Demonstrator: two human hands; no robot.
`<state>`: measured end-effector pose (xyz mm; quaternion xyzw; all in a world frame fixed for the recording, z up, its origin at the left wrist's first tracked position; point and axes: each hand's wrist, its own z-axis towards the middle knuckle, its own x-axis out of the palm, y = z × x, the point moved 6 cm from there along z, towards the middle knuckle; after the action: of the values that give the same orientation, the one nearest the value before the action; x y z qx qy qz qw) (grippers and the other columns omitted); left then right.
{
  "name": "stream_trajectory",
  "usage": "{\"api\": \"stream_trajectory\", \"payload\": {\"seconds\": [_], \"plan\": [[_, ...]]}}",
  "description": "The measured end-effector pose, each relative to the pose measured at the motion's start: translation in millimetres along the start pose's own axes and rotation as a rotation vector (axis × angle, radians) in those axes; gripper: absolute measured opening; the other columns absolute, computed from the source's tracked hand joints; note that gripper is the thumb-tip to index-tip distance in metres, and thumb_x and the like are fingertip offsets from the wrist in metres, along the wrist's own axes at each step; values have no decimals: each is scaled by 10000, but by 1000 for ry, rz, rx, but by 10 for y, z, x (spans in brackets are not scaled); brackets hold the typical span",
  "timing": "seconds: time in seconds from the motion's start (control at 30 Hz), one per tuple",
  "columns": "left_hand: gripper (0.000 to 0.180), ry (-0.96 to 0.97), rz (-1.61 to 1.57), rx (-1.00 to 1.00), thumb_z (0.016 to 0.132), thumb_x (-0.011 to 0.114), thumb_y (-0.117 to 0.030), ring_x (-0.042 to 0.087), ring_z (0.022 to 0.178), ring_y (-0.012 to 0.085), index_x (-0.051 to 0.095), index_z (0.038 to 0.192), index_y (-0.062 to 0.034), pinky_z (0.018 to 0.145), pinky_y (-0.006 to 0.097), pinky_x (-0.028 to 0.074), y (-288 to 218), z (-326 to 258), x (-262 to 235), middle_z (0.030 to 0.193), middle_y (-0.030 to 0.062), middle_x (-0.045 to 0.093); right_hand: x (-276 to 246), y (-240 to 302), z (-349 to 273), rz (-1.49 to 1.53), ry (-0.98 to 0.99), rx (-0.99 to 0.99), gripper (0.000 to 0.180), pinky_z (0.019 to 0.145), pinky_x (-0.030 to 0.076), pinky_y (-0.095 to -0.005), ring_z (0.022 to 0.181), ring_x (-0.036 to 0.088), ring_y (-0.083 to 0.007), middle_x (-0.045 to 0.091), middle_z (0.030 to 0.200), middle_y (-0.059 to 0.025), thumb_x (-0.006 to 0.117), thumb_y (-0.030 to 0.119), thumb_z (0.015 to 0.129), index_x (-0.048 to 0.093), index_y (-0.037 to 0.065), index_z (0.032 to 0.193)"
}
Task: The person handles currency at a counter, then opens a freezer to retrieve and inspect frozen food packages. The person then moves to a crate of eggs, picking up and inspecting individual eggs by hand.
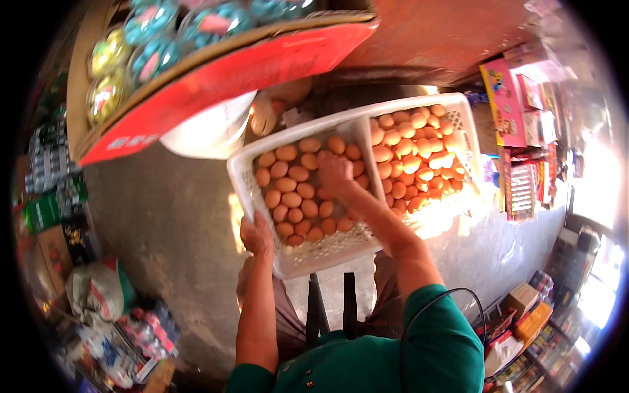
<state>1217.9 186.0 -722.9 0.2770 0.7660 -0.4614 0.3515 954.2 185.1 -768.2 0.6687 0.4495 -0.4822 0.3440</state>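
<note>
A white plastic crate [239, 177] with a divider [372, 154] sits in front of me, tilted a little up at its right end. Brown eggs [298, 173] lie loosely over its left compartment, with part of the floor showing. More eggs [409, 144] are heaped in the right compartment, partly in bright sun. My left hand [257, 234] is closed on the crate's near left side. My right hand [335, 171] reaches down among the eggs of the left compartment, close to the divider. Its fingers are curled, and what they hold is hidden.
A red-fronted cardboard box [223, 85] of clear-domed containers juts in at the upper left, above a white bucket [213, 128]. Boxed goods [524, 118] stand at the right. A sack [98, 288] and bottle packs [147, 331] sit lower left on the concrete floor [177, 262].
</note>
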Motion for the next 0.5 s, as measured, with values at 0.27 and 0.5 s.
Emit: {"api": "stream_trajectory", "payload": {"seconds": [0.27,0.5], "plan": [[425,32,31,-43,793,506,-373,582,842,390,602,961,5,739,462,454,-185,-89,-120,893,207,626,330,-105,329,135,113,139,218,482,487,-390,683,650,-255,657,747,-85,573,165,758,556,87,961],[409,-9,-5,-27,781,517,-354,591,813,389,611,953,5,724,455,455,-8,-24,-50,853,201,634,-847,-589,-459,634,-114,-71,367,544,488,-397,638,620,-307,614,669,-135,655,318,694,568,122,991]]}}
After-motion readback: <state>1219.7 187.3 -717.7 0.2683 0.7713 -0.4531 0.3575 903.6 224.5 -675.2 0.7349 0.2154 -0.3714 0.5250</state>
